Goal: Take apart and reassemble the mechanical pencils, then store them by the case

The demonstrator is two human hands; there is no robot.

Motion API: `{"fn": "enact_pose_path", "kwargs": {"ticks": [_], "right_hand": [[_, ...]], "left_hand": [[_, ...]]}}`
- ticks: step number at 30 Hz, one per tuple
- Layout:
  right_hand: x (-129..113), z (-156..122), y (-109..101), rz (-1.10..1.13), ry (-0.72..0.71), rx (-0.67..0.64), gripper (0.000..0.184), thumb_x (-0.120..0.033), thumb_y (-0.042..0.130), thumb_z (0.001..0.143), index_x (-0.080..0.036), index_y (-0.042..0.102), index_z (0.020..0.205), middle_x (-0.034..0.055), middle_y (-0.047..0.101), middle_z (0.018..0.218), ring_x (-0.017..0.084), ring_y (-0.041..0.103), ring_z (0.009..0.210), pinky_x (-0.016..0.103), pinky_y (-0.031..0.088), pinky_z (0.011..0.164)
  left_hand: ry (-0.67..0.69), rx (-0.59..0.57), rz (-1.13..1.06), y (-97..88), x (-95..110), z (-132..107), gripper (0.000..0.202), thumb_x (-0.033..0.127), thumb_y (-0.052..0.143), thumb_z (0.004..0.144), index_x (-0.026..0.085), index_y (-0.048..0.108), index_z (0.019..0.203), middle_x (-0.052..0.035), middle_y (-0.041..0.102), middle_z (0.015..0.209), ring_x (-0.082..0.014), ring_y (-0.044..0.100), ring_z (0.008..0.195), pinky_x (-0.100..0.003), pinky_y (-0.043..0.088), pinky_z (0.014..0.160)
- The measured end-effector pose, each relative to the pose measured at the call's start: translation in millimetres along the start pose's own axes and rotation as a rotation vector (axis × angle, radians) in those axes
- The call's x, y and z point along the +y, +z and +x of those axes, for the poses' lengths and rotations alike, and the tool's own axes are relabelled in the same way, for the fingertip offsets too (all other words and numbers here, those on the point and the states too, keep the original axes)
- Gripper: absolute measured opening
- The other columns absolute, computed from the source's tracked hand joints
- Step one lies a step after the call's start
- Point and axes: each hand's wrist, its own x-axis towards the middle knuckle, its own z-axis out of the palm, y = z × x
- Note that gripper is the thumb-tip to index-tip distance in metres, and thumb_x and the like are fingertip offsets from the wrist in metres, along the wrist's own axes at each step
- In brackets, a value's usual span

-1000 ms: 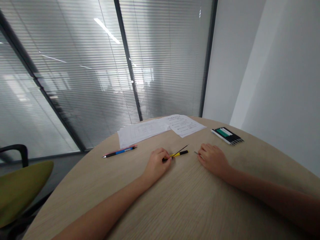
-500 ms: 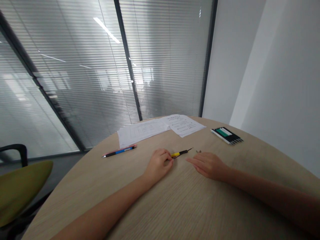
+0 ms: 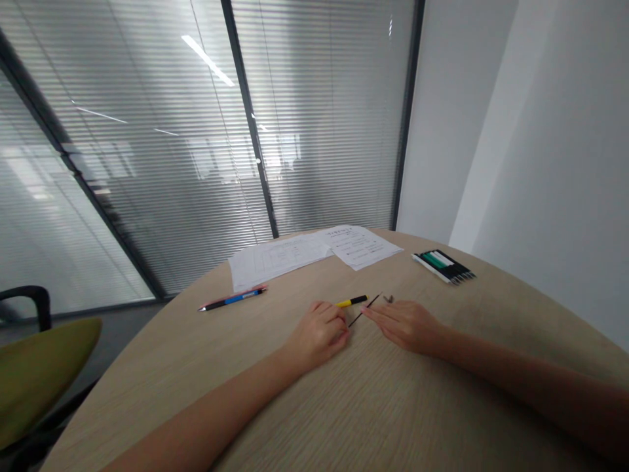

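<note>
My left hand (image 3: 318,335) is closed, its fingertips pinching the lower end of a thin dark pen refill (image 3: 356,320). The refill slants up and to the right over the table. Just beyond the left fingers lies a yellow and black pen barrel (image 3: 352,301); the fingers partly cover its left end. My right hand (image 3: 405,324) rests on the table with fingers stretched out together. Its fingertips meet the middle of the refill, though whether they press on it I cannot tell. Small metallic pen parts (image 3: 388,299) lie just past the right knuckles.
Blue, black and red pens (image 3: 233,299) lie on the left of the round wooden table (image 3: 314,419). Printed sheets (image 3: 280,257) are spread at the back. A row of several black, white and green pens (image 3: 445,265) sits at the right. A green chair (image 3: 46,373) stands left.
The refill has swung away from the yellow and black barrel and now slants between my hands. My left hand has shifted slightly right and nearer, while my right hand has barely moved.
</note>
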Motion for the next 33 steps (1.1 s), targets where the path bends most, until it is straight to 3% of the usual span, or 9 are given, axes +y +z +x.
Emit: {"fn": "enact_pose_path", "kwargs": {"ticks": [5,9,14,17,19,22,27,33], "right_hand": [[-1,1,-1,-0.011,-0.007,-0.017,0.038,-0.011,0.035,0.08,-0.013,0.046,0.116,0.0099,0.059,0.106,0.016,0.06,0.079,0.028,0.046,0.063],[0,-3,3,0.038,0.068,0.038,0.036,-0.011,0.035,0.08,-0.015,0.048,0.113,0.0086,0.06,0.104,0.015,0.061,0.076,0.026,0.046,0.061],[6,-7,9,0.202,0.472,0.107,0.024,-0.025,0.041,0.079,-0.019,0.057,0.096,0.0043,0.066,0.078,0.012,0.058,0.059,0.023,0.044,0.055],[11,-6,10,0.277,0.724,0.128,0.02,-0.03,0.043,0.078,-0.018,0.059,0.083,0.0007,0.059,0.058,0.011,0.052,0.049,0.022,0.041,0.048],[15,-5,10,0.318,0.815,0.148,0.018,-0.03,0.044,0.077,-0.018,0.057,0.079,-0.0007,0.054,0.054,0.011,0.049,0.048,0.022,0.039,0.048],[18,-5,14,0.37,0.839,0.129,0.016,-0.028,0.044,0.076,-0.018,0.055,0.08,-0.0008,0.053,0.058,0.011,0.048,0.051,0.022,0.039,0.05],[18,-6,20,0.303,0.813,-0.029,0.015,-0.023,0.044,0.074,-0.021,0.052,0.087,-0.002,0.054,0.062,0.011,0.049,0.053,0.022,0.036,0.052],[16,-5,20,0.214,0.837,-0.188,0.015,-0.021,0.046,0.072,-0.021,0.049,0.086,-0.0034,0.053,0.059,0.011,0.05,0.054,0.021,0.03,0.049]], "left_hand": [[0.02,-0.007,0.012,-2.4,3,0,0.011,0.018,0.046,0.075,0.016,0.055,0.07,-0.0043,0.058,0.077,-0.0146,0.05,0.074,-0.03,0.037,0.072],[0.022,-0.016,-0.016,-3.5,3,0,0.011,0.023,0.048,0.076,0.016,0.056,0.075,-0.004,0.059,0.078,-0.015,0.051,0.076,-0.031,0.037,0.073],[-0.04,0.016,-0.051,-3.2,0,0,0.009,0.021,0.05,0.075,0.017,0.058,0.078,-0.0034,0.061,0.081,-0.0152,0.052,0.077,-0.031,0.036,0.073],[-0.091,0.058,-0.037,0.6,-4,-1,0.011,0.015,0.048,0.074,0.017,0.058,0.078,-0.0035,0.061,0.08,-0.015,0.052,0.077,-0.031,0.036,0.072],[-0.13,0.1,-0.024,3.3,-8,-2,0.011,0.014,0.047,0.074,0.017,0.058,0.077,-0.0036,0.061,0.078,-0.0149,0.053,0.076,-0.031,0.036,0.071],[-0.186,0.131,0.013,4.1,-16,-2,0.012,0.015,0.046,0.075,0.016,0.058,0.075,-0.0035,0.06,0.076,-0.0144,0.052,0.074,-0.031,0.036,0.07],[-0.155,0.021,0.14,-2.9,-32,-5,0.012,0.019,0.046,0.076,0.017,0.058,0.077,-0.0038,0.059,0.08,-0.0158,0.051,0.077,-0.032,0.035,0.072],[-0.27,-0.051,0.194,-4.1,-34,-5,0.021,0.029,0.051,0.072,0.016,0.057,0.086,-0.0062,0.057,0.088,-0.019,0.049,0.084,-0.034,0.035,0.075]]}}
